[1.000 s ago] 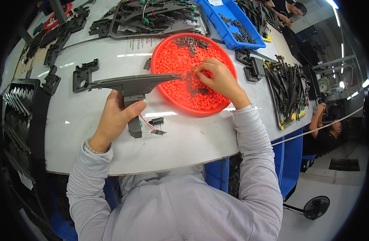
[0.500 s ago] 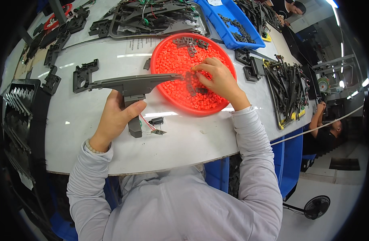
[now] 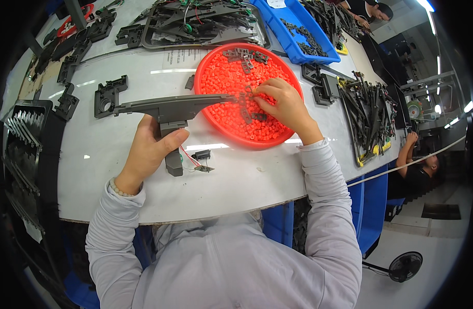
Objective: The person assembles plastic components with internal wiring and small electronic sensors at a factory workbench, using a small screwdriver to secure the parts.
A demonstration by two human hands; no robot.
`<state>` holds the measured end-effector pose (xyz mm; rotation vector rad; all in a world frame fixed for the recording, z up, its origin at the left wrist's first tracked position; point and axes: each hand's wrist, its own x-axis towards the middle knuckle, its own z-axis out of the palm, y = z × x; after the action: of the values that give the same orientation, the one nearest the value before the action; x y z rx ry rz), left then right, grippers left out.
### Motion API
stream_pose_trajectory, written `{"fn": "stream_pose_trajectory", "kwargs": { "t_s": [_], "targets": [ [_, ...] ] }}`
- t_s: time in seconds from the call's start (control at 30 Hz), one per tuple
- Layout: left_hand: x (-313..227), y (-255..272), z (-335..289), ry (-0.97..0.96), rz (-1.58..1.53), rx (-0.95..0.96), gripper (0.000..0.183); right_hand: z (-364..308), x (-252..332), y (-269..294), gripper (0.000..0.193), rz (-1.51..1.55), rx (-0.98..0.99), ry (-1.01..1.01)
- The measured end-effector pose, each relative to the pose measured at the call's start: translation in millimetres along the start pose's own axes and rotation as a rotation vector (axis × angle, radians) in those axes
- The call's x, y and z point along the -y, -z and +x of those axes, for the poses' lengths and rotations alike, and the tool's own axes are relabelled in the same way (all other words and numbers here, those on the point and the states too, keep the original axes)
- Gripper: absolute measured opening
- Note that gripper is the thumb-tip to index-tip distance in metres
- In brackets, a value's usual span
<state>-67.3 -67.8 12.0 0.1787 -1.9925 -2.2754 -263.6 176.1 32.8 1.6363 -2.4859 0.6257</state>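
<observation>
My left hand (image 3: 146,154) is wrapped around the grip of a dark grey, gun-shaped plastic housing (image 3: 164,107), whose long end reaches over the rim of a round red tray (image 3: 197,82). Small red cylindrical pieces (image 3: 221,72) fill that tray. Above them, my right hand (image 3: 288,107) has thumb and fingertips pinched together; whatever lies between them is too small to make out. Small grey plastic parts (image 3: 245,114) rest on the red pieces beside its fingers. Red wires run from the housing to a little circuit board (image 3: 204,168), with a black cylindrical part (image 3: 201,154) next to it.
A grey bracket (image 3: 108,98) stands left of the housing. Beyond the red tray are a metal tray (image 3: 143,38) of grey parts and a blue bin (image 3: 293,54). Long dark parts (image 3: 368,116) are heaped at right; a black rack (image 3: 27,134) stands at left. Two people work farther right.
My right hand has shifted slightly to the right and nearer over the red pieces, still pinched. My left hand and the housing have hardly moved.
</observation>
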Motion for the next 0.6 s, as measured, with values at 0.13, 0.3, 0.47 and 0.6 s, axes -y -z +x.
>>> {"fn": "stream_pose_trajectory", "kwargs": {
  "t_s": [0.13,0.3,0.47,0.6],
  "targets": [
    [2,-1,1,0.004,-0.006,-0.001,0.041,5,7,-3,0.022,-0.040,-0.046,-0.117],
    [5,-4,2,-0.072,0.060,-0.053,0.042,12,13,-7,0.024,-0.127,-0.011,-0.185],
    [1,-6,0,-0.068,0.068,-0.063,0.041,15,14,-11,0.023,-0.095,-0.011,-0.229],
    [1,-4,1,-0.085,0.042,-0.050,0.041,15,13,-14,0.023,-0.094,-0.063,-0.236]
  ]
}}
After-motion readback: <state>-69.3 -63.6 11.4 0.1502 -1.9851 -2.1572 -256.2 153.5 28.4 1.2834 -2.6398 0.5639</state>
